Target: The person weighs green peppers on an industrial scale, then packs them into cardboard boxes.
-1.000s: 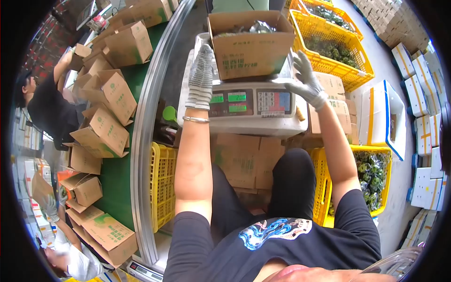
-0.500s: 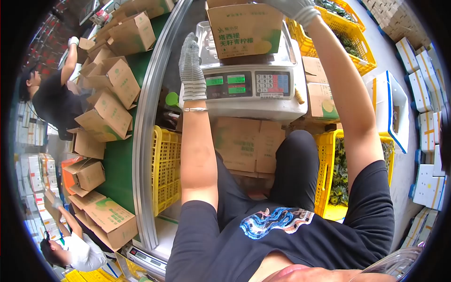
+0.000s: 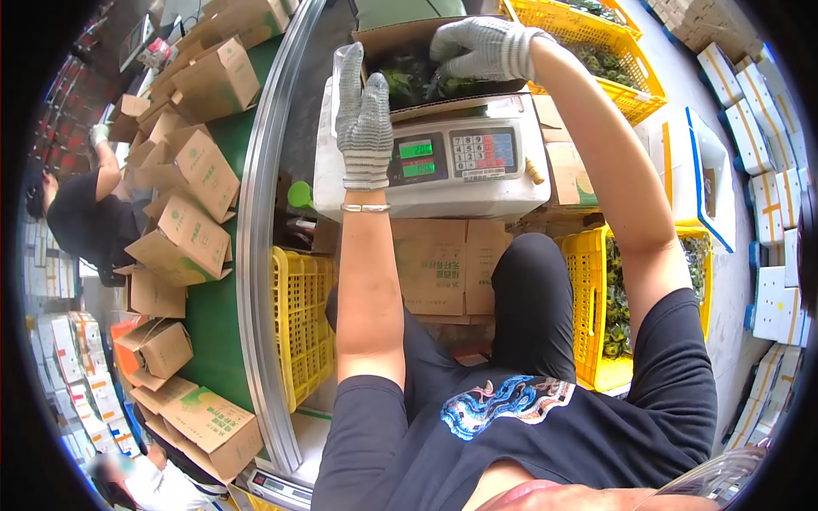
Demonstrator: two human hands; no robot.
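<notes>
An open cardboard box point(image 3: 464, 104) sits on a white digital scale point(image 3: 341, 183), its opening facing me. Dark green leafy-looking contents point(image 3: 399, 83), with a glossy sheen like plastic wrap, show inside it. My left hand point(image 3: 362, 119), in a grey-white striped knit glove, lies along the box's left side with fingers stretched up and thumb apart. My right hand point(image 3: 487, 49), gloved alike, reaches over the right part of the opening, fingers extended and spread across the contents; the fingertips are partly hidden. The scale's green displays point(image 3: 417, 158) are lit.
Yellow crates point(image 3: 588, 307) of green produce stand at my right and far right; another yellow crate point(image 3: 302, 341) is at my left. Beyond a metal rail point(image 3: 256, 196), several cardboard boxes point(image 3: 192, 238) line a green belt point(image 3: 213, 315). Two people work there. White foam boxes point(image 3: 775, 289) are stacked right.
The box has tipped so its opening and green contents now face me. My right hand has come from its far top edge into the opening; my left hand has shifted slightly right, against its side.
</notes>
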